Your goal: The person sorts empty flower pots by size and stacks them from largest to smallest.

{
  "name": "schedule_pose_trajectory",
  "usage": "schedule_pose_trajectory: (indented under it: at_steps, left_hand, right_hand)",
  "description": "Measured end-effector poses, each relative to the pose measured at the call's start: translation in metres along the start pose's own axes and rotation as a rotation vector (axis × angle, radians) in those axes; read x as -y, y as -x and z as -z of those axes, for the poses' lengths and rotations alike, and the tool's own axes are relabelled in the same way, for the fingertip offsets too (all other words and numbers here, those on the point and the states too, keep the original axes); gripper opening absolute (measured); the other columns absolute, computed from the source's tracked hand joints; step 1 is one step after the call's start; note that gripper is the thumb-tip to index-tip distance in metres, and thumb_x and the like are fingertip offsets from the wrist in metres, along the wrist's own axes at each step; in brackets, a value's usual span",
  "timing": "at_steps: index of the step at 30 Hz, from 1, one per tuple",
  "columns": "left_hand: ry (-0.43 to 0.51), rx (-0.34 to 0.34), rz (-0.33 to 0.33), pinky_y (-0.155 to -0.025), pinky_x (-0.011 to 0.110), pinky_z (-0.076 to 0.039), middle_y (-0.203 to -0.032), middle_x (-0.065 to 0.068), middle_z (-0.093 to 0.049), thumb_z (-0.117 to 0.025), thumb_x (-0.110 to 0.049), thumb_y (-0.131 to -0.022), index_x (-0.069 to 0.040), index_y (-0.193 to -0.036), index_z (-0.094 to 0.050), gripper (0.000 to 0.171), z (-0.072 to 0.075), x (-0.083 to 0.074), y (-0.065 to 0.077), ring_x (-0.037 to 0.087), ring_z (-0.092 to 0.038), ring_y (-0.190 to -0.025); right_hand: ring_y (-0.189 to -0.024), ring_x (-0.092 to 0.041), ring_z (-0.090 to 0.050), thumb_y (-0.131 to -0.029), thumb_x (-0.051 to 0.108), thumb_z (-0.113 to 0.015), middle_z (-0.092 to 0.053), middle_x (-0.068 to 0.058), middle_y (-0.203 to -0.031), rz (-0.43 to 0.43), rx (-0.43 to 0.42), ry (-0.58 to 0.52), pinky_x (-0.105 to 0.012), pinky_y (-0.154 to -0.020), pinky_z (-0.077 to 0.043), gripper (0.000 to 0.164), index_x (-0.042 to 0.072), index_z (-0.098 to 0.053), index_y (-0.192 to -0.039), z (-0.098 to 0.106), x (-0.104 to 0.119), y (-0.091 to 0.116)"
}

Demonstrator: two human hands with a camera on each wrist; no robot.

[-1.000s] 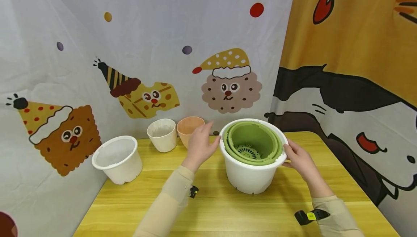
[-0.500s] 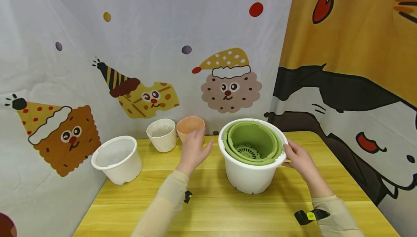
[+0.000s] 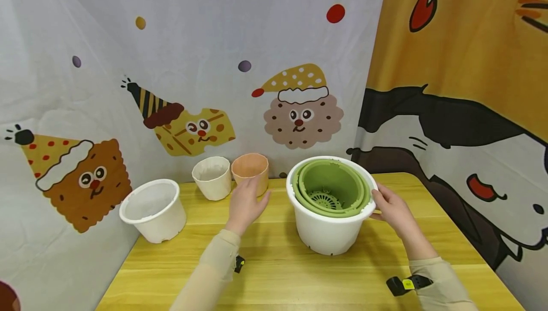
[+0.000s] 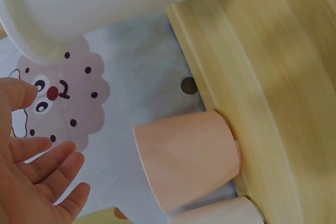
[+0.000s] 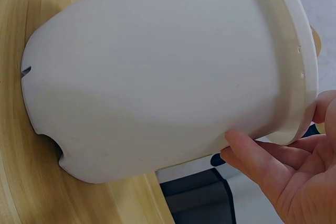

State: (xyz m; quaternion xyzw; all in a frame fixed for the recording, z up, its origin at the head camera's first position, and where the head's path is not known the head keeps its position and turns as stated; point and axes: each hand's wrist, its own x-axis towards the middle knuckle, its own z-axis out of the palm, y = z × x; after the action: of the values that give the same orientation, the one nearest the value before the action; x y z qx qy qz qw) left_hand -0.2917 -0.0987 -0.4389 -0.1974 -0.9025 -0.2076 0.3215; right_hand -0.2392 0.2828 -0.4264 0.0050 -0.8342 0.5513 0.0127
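Observation:
A large white flowerpot [image 3: 329, 232] stands on the table with two green flowerpots [image 3: 331, 178] nested inside it; slots show in the innermost one's base. My right hand [image 3: 396, 208] grips the white pot's rim at its right side, thumb at the rim and fingers underneath, as the right wrist view [image 5: 294, 161] also shows. My left hand [image 3: 246, 206] is in the air left of that pot, fingers extended and nothing in them. In the head view it overlaps the lower part of a peach flowerpot [image 3: 250, 166]; the left wrist view shows the hand [image 4: 42, 177] apart from the peach pot [image 4: 189, 156].
A small cream flowerpot [image 3: 212, 180] stands beside the peach one at the table's back edge. Another white flowerpot [image 3: 158, 216] sits at the left edge of the wooden table [image 3: 299, 282]. A printed cloth [image 3: 192, 30] hangs right behind the table.
My left hand has moved away from the large white pot's left rim, leftward toward the peach pot. The right hand stays on the rim, and the pots stand where they were.

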Motion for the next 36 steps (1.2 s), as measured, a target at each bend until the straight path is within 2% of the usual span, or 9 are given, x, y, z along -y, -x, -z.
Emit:
schedule_pose_trajectory:
  at_steps: [13,21,26,36]
  left_hand:
    - [-0.048,0.049,0.101,-0.083,0.055,-0.049,-0.112,0.022,-0.066,-0.072,-0.029,-0.088,0.004,-0.124,-0.062,0.050,0.014,0.023,0.008,0.041,-0.061,-0.103]
    - [-0.067,0.023,0.135,-0.082,0.056,-0.049,-0.108,0.022,-0.068,-0.073,-0.027,-0.086,0.004,-0.122,-0.062,0.049,0.028,0.040,0.009,0.041,-0.061,-0.100]
    - [-0.082,0.029,0.157,-0.079,0.057,-0.049,-0.104,0.022,-0.067,-0.074,-0.025,-0.086,0.003,-0.121,-0.062,0.047,0.037,0.052,0.009,0.042,-0.061,-0.095]
    - [-0.098,0.017,0.204,-0.081,0.062,-0.046,-0.106,0.029,-0.064,-0.072,-0.023,-0.086,0.008,-0.118,-0.061,0.046,0.057,0.074,0.015,0.047,-0.059,-0.097]
  right_hand:
    - [-0.117,-0.039,-0.055,-0.107,0.041,-0.034,-0.038,-0.031,-0.147,0.002,-0.008,0.010,-0.034,-0.082,-0.058,0.063,0.003,-0.023,-0.156,0.000,0.001,0.000]
    - [-0.117,-0.039,-0.056,-0.107,0.041,-0.034,-0.036,-0.032,-0.148,-0.001,-0.001,0.006,-0.034,-0.082,-0.058,0.064,0.003,-0.022,-0.157,0.000,0.000,0.000]
    - [-0.117,-0.039,-0.055,-0.106,0.041,-0.035,-0.036,-0.031,-0.148,-0.005,-0.002,0.009,-0.034,-0.082,-0.058,0.065,0.003,-0.022,-0.157,0.000,0.000,0.000]
    - [-0.117,-0.039,-0.055,-0.107,0.041,-0.035,-0.037,-0.031,-0.147,-0.004,-0.001,0.006,-0.034,-0.082,-0.058,0.065,0.002,-0.022,-0.156,0.000,0.000,-0.001]
